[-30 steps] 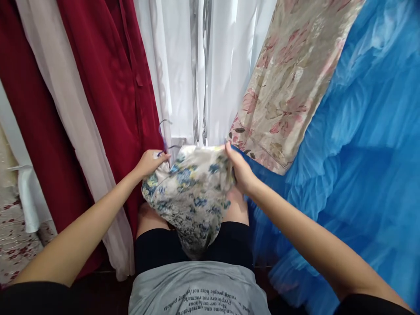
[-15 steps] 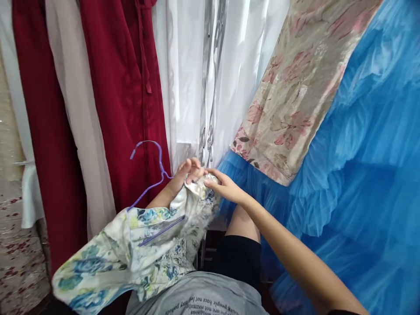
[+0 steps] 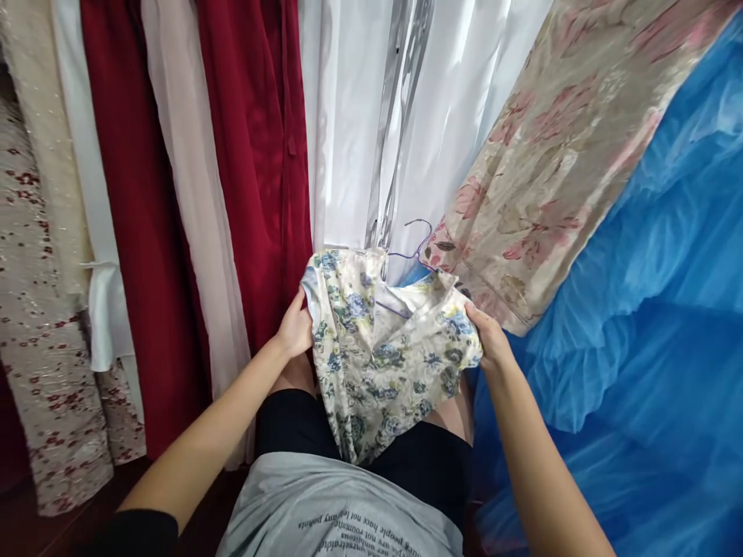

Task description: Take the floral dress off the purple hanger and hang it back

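A white garment with a blue and yellow floral print, perhaps a blouse or dress, is spread out over my lap. On its left edge my left hand is closed, gripping the cloth near the shoulder. My right hand grips the opposite side, its thumb on top of the fabric and its other fingers mostly hidden. A thin purple hanger sits inside the garment; its hook sticks out above the neckline and one bar shows through the opening.
Dark red garments and a pale pink one hang at the left. White cloth hangs straight ahead. On the right are a beige floral garment and ruffled blue tulle.
My hands, together at one end of the garment before, have moved apart to its two sides. The garment has swung round to face upright, and the hanger's hook has shifted right.
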`<state>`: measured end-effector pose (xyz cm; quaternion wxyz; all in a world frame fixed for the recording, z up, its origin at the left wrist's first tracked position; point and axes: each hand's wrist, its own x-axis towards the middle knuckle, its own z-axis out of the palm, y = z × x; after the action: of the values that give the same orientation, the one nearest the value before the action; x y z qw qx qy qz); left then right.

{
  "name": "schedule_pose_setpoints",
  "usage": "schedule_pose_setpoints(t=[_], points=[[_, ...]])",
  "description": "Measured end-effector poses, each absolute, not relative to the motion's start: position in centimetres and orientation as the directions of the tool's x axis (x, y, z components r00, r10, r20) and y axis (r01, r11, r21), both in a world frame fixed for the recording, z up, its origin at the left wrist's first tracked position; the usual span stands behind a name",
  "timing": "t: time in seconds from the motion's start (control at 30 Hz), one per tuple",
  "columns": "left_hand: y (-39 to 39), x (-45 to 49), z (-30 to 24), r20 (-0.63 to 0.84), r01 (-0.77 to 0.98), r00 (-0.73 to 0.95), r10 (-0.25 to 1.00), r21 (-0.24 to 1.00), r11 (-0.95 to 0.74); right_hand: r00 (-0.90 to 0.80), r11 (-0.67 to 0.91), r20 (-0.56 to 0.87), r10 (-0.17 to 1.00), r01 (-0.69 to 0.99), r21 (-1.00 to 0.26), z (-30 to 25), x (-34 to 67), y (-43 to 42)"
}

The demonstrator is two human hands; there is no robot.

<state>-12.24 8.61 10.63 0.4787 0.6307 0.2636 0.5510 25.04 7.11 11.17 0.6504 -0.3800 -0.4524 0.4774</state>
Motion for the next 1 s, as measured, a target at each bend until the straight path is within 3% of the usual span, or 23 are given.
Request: schedule_pose_setpoints(t=[0.17,0.43,0.57,0.7,1.0], points=[[8.4,-12.4,7.9,0.295,-0.375,0.012,0.955,0.887,-0.269,0.112,0.134,0.101,0.989,-0.354,-0.926,15.0,24.5,9.1],[6.2,-9.3,10.0,0.415,-0.412,-0.106,0.903,0.808,-0.42,-0.039,0.096,0.107,0.994,-0.207,-0.974,16.8,24.3,8.8],[5.2,-10.2,10.9,0.448,-0.404,-0.21,0.869,0.769,-0.494,-0.042,0.036,0.048,0.998,-0.258,-0.966,17.6,22.9,8.6],[3.9,-10.9,10.0,0.407,-0.471,-0.225,0.885,0.75,-0.464,-0.044,-0.028,-0.013,0.999,-0.361,-0.932,18.0,23.1,7.5],[2.0,-9.9,5.7,0.234,-0.626,-0.31,0.921,0.679,-0.383,0.05,0.114,0.104,0.993,-0.29,-0.95,18.0,24.1,6.9]])
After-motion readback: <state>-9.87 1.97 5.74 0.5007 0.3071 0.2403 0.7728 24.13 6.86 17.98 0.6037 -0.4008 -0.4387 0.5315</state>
